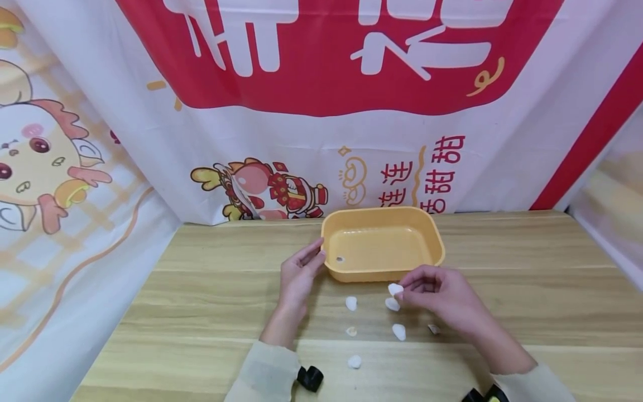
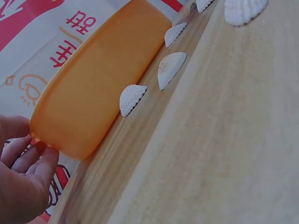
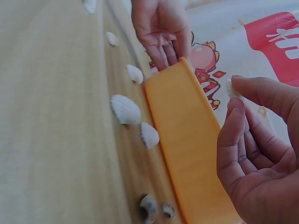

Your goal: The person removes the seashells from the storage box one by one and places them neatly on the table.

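A yellow plastic basin (image 1: 387,276) sits on the wooden table. My left hand (image 1: 298,273) touches its left end, fingertips and thumb against the outer wall by the rim. Over the near right side, my right hand (image 1: 442,290) pinches a white seashell (image 3: 232,89) between thumb and fingertips. Just below that shell in the head view lies another white seashell (image 1: 392,304). More loose shells lie in front of the basin, among them a ribbed white one (image 2: 171,70) and a dark one (image 3: 148,208). Inside the basin, near its left front corner, is a small pale spot (image 1: 340,259), too small to identify.
A printed white and red cloth (image 1: 321,128) hangs right behind the basin, and more cloth (image 1: 100,268) hangs along the left. The wooden tabletop (image 1: 211,312) extends to both sides. Black straps (image 1: 310,378) sit at the wrists.
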The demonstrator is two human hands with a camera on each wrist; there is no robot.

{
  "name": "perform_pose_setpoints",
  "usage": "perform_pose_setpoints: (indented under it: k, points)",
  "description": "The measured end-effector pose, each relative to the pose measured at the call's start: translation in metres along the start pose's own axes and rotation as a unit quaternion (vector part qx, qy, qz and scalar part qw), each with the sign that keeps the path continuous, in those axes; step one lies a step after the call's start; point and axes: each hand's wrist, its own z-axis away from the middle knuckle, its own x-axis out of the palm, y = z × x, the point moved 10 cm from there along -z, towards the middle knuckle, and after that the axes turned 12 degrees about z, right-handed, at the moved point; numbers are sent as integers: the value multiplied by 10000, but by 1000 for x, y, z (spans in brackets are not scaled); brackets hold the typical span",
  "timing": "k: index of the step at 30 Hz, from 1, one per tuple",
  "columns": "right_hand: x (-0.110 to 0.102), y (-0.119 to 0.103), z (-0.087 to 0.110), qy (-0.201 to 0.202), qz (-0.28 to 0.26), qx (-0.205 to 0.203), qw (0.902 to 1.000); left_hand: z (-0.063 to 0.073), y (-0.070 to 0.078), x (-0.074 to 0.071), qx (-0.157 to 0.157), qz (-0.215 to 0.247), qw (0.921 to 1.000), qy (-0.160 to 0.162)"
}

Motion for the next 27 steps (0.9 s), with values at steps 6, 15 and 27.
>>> perform_pose_setpoints:
  k: [6, 15, 27]
  points:
    - [5, 15, 11, -101, 21, -13, 9999, -1, 0, 1, 27, 14, 10000, -35]
    - [12, 35, 26, -334, -70, 213, 9992, -1, 0, 0, 40, 16, 10000, 4]
    - [31, 32, 48, -741, 768, 11, 9943, 0, 0, 0, -8, 2, 10000, 30]
